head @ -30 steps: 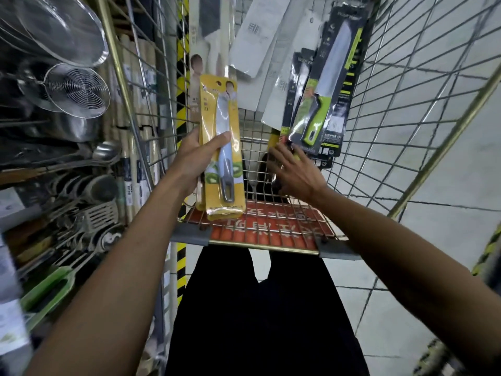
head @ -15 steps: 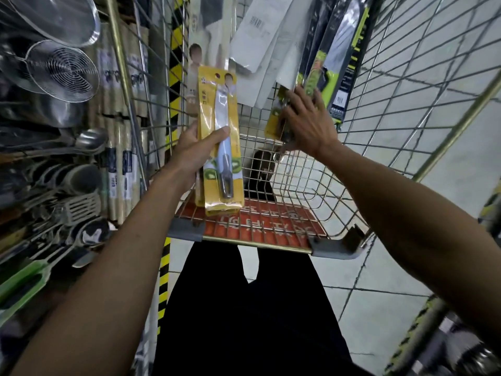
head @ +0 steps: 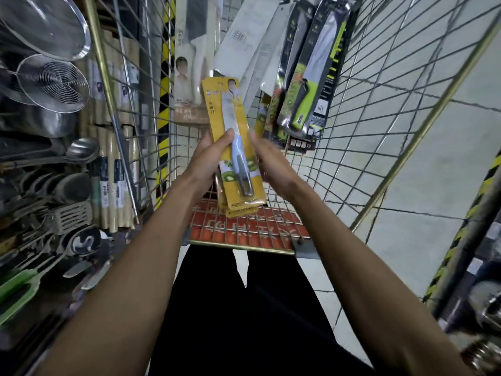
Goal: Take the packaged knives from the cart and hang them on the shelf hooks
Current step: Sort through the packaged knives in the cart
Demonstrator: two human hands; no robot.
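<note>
The left hand grips a small stack of yellow knife packs from the left side. Its thumb is pressed across the front of the top card, over the knife's pale handle, and its fingers are hidden behind the stack. The right hand lies against the right edge of the same stack with its fingers pointing up along the card. It is blurred, so I cannot tell whether it is clasping the card or only touching it.

The stack stands nearly upright between the two hands, tipped a little to the left at the top. It is held above the near end of the wire cart, whose red panel shows just below the packs' lower edges.

Beyond the right hand, more packs lean against the cart's far wire wall: green-handled knives in dark packs, overlapping one another. Beyond the left hand is a tall pale knife pack, and white card backs lie between the two groups.

Out to the left of the left arm is shelving crowded with steel kitchenware (most of it soft and dim). A wire skimmer hangs up high, a ladle sits lower, and a slotted turner is nearer the elbow.
</note>
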